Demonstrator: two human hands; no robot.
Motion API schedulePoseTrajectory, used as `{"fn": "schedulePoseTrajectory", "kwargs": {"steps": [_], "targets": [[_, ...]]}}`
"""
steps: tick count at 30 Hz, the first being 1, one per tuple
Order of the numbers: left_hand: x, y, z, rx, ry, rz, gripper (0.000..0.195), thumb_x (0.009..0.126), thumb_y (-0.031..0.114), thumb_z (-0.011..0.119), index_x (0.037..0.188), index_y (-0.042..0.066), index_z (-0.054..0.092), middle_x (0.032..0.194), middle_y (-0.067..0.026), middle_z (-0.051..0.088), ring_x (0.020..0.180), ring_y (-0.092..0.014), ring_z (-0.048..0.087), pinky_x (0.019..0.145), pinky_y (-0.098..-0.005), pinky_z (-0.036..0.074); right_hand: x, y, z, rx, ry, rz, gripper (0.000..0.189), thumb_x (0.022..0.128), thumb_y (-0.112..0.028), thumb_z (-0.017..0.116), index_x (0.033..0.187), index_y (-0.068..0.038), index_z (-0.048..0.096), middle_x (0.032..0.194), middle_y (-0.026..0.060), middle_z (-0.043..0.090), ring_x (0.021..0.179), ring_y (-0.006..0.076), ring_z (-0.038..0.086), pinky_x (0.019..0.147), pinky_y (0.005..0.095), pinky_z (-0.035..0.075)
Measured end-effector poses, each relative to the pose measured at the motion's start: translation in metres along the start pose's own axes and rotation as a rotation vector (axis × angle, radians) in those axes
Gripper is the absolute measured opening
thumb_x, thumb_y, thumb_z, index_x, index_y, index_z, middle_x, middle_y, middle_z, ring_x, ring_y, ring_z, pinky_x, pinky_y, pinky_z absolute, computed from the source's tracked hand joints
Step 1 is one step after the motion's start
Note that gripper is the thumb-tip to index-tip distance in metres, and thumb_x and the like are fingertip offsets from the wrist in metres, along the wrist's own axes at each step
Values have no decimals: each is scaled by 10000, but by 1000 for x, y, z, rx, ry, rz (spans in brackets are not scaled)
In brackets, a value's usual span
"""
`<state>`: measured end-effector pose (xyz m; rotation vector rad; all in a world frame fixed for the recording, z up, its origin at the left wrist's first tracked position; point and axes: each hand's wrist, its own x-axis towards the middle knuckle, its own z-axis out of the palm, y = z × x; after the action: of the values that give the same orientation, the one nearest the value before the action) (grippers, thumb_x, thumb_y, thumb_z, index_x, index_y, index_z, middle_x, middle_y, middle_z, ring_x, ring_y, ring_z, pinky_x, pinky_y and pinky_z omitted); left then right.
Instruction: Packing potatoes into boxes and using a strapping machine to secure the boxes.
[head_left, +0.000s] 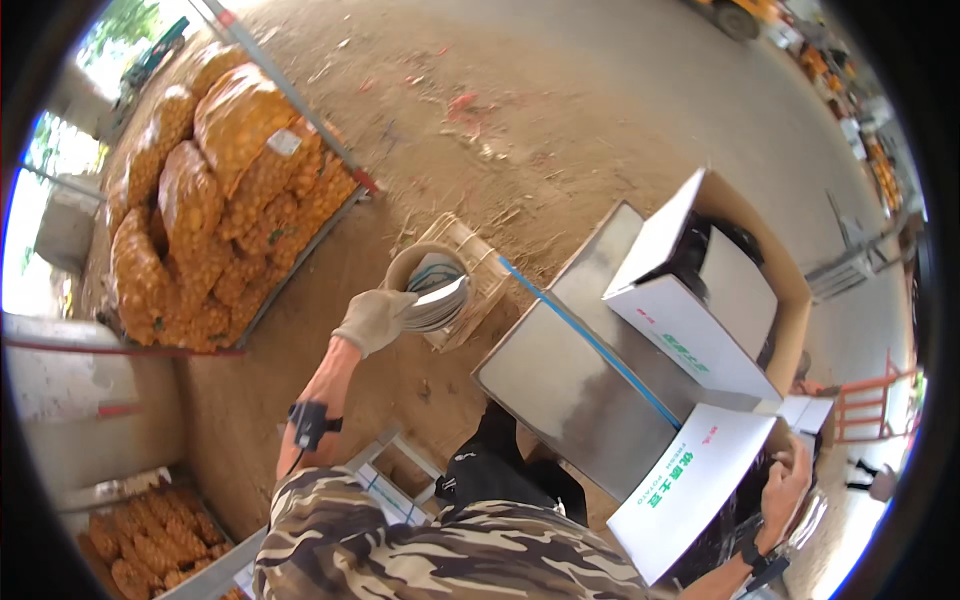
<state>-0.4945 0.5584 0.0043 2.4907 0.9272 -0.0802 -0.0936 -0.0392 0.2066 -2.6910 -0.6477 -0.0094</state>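
Observation:
My left hand (375, 319), in a pale work glove, is at the rim of a round container (421, 253) holding a stack of papers or cards (440, 304); it touches the stack's near edge, and the fingertips are partly hidden. My bare right hand (787, 480) is at the side of a white cardboard potato box (694, 480) with dark plastic lining, its fingers curled; whether they grip the edge cannot be told. Another open white box (675, 322), also lined with black plastic, stands beyond it on a metal table (547, 375). A blue strap (592, 341) crosses the tabletop.
Orange mesh sacks of potatoes (217, 202) lie piled at the left behind a metal rail (292, 97). More sacks (154, 540) are at lower left. A slatted wooden stand (480, 262) is below the container. A red metal rack (866, 405) stands at far right.

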Motion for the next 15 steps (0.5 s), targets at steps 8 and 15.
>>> {"fn": "schedulePoseTrajectory", "kwargs": {"steps": [8,15], "targets": [[-93,237,-110,12,-176,943,190,717,77,661,878,88,761,981,-140,751,882,-409,705,799,-513,557,-94,-73,14,149,-270,-345,686,736,-53,720,1416,-70,633,1399,209,629,1173,417,670,994,465,578],[-128,481,-45,-343,-1239,1483,383,859,78,638,1216,-1,753,1255,-259,729,1066,-435,743,934,-451,601,-263,14,-11,897,-154,-589,766,769,-188,673,1502,-11,537,1537,241,506,1426,452,510,1215,514,413]]}}
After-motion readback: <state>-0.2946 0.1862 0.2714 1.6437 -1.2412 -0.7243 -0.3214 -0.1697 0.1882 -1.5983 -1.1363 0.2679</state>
